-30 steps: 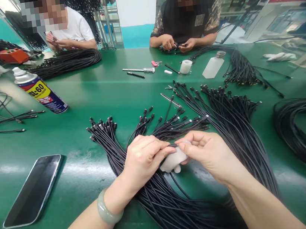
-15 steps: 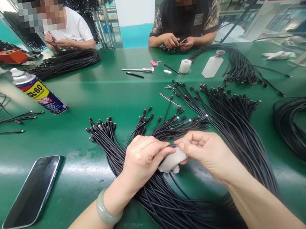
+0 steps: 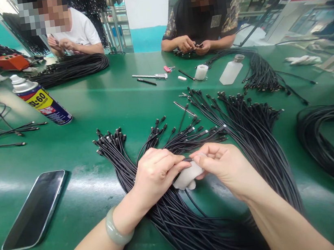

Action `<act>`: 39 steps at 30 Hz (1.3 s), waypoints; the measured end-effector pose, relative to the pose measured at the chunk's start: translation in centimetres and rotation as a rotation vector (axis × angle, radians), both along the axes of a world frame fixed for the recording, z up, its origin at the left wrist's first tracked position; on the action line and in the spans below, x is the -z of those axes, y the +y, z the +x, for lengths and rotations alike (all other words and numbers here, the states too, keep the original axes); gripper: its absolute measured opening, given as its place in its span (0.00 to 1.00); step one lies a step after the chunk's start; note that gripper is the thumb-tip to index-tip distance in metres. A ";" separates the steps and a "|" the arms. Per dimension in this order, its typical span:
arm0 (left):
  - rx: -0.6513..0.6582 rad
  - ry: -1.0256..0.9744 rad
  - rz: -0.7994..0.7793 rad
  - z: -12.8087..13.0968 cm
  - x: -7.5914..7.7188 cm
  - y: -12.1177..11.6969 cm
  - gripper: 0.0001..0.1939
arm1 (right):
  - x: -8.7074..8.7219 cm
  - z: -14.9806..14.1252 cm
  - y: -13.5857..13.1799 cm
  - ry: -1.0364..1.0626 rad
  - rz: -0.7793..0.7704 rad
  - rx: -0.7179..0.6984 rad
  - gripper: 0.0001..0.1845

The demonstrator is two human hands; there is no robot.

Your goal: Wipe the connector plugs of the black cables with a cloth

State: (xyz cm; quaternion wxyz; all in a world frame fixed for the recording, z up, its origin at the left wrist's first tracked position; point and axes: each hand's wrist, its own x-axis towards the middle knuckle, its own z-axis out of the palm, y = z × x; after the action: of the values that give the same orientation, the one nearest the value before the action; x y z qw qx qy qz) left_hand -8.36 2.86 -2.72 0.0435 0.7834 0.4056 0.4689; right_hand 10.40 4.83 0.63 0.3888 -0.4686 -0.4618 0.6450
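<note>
My left hand [image 3: 157, 169] pinches the dark end of a cable [image 3: 187, 160] between thumb and fingers. Facing it, my right hand [image 3: 217, 161] is closed on a white cloth [image 3: 187, 176], which hangs beneath the cable end and touches it. The fingertips of both hands nearly meet, and the exact contact is partly hidden. A bundle of black cables [image 3: 179, 221] runs under my hands toward the front edge. Its connector ends [image 3: 110, 138] fan out beyond my left hand, with more at the middle.
Another cable bundle [image 3: 257, 137] lies to my right, and a coil [image 3: 313, 142] farther right. A phone [image 3: 35, 210] and spray can [image 3: 45, 100] are on the left. Calipers [image 3: 151, 76], a white roll [image 3: 201, 72] and a plastic bottle [image 3: 232, 70] lie farther back. Two people work across the green table [image 3: 115, 103].
My hands hold almost the same pose at the cable end. The view has shifted very slightly; nothing else visibly moved.
</note>
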 end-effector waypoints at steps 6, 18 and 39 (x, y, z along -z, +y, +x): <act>0.037 -0.150 -0.235 0.2 -0.5 -0.2 0.03 | 0.2 0.1 0.2 -0.003 -0.019 0.048 0.13; 0.030 -0.391 -0.507 0.0 -0.8 -0.2 0.10 | 0.5 0.4 0.4 -0.003 0.089 0.136 0.12; 0.046 -0.567 -0.642 0.3 -1.3 -0.3 0.14 | 0.0 0.1 -0.2 0.042 0.083 -0.105 0.23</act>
State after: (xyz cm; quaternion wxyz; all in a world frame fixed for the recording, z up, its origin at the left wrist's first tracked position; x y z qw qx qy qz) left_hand -8.07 2.55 -1.40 0.4053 0.5791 0.4853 0.5148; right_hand 10.48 4.59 0.63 0.3833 -0.4133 -0.5039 0.6545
